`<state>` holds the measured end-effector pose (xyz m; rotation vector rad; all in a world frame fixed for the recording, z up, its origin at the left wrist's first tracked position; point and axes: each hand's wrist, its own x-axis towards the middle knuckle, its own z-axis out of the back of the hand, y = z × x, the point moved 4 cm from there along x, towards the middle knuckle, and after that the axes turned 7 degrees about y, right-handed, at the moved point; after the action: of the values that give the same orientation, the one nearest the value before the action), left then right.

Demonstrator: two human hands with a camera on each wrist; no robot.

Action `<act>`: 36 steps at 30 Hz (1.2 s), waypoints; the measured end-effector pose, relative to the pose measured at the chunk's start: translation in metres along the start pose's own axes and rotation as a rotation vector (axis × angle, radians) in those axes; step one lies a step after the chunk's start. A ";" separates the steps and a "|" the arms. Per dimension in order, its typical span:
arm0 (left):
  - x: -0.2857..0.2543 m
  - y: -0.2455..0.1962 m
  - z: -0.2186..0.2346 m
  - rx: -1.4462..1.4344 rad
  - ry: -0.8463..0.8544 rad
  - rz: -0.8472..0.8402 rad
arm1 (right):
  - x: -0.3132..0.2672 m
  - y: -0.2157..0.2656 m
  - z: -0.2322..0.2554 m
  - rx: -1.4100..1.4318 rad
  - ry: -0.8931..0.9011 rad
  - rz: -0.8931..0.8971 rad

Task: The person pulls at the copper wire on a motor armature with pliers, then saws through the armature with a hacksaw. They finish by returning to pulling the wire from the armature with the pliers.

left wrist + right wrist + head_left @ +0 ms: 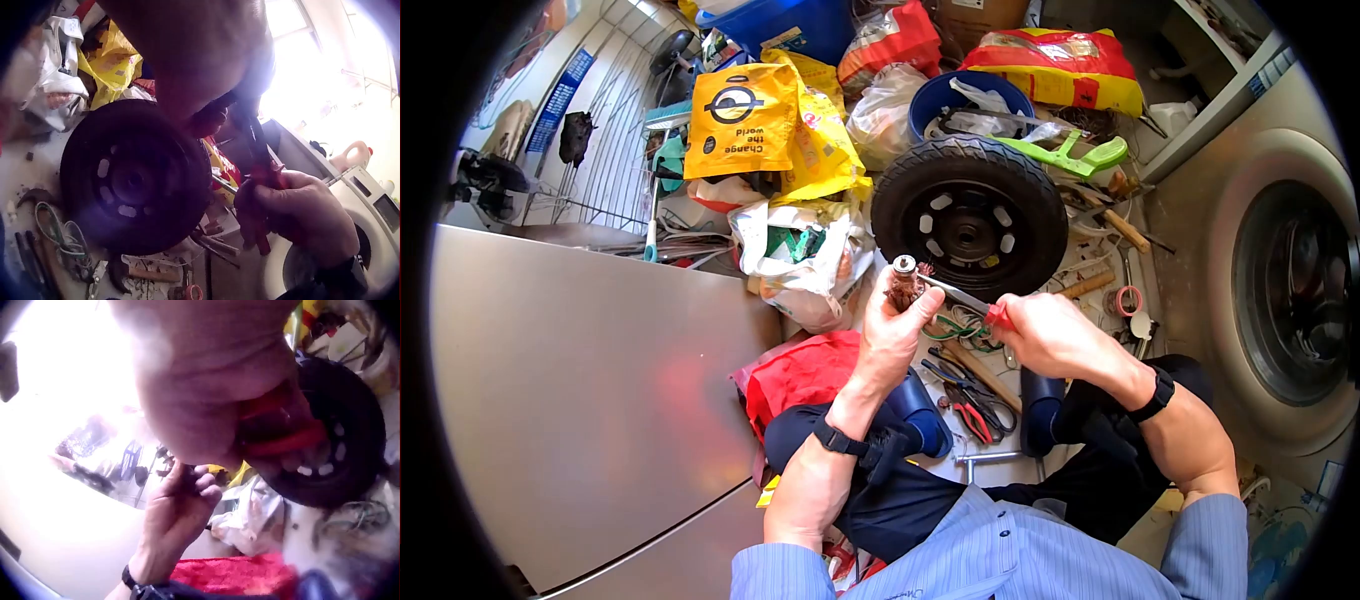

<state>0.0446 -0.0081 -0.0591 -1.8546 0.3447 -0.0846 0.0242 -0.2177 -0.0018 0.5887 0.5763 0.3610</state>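
Note:
My left hand (890,325) grips a small brown motor armature (903,283) with a metal end, held upright above my lap. My right hand (1045,335) holds a red-handled screwdriver (998,316), and its metal shaft (955,294) points left at the armature. In the left wrist view the right hand (294,215) wraps the red handle (262,181). From the right wrist camera the left hand (178,515) shows with curled fingers, and the red handle (281,434) sits close to the lens.
A small black wheel (968,215) lies on the floor just beyond my hands. Pliers and cutters (970,400) lie between my knees, a red cloth (805,375) to the left. Yellow bags (765,125) and a blue tub (965,100) stand behind; a washing machine (1290,290) is right.

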 end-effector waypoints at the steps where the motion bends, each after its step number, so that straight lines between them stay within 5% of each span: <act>1: -0.001 0.004 -0.001 -0.098 0.011 0.032 | -0.002 -0.004 0.000 -0.077 -0.092 0.061; 6: 0.003 0.005 0.001 -0.453 0.022 0.149 | -0.012 -0.008 0.010 -0.321 -0.181 0.079; 18: 0.003 -0.001 -0.008 -0.316 0.045 0.152 | -0.009 0.001 0.012 -0.600 -0.493 0.155; 33: -0.004 -0.003 -0.007 -0.090 -0.002 0.195 | -0.007 0.007 0.007 -0.662 -0.499 0.162; 36: -0.005 -0.001 -0.005 -0.221 0.079 0.189 | -0.008 0.010 0.009 -0.669 -0.487 0.129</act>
<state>0.0393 -0.0114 -0.0555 -2.0307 0.6024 0.0105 0.0218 -0.2180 0.0138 0.0531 -0.0664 0.4827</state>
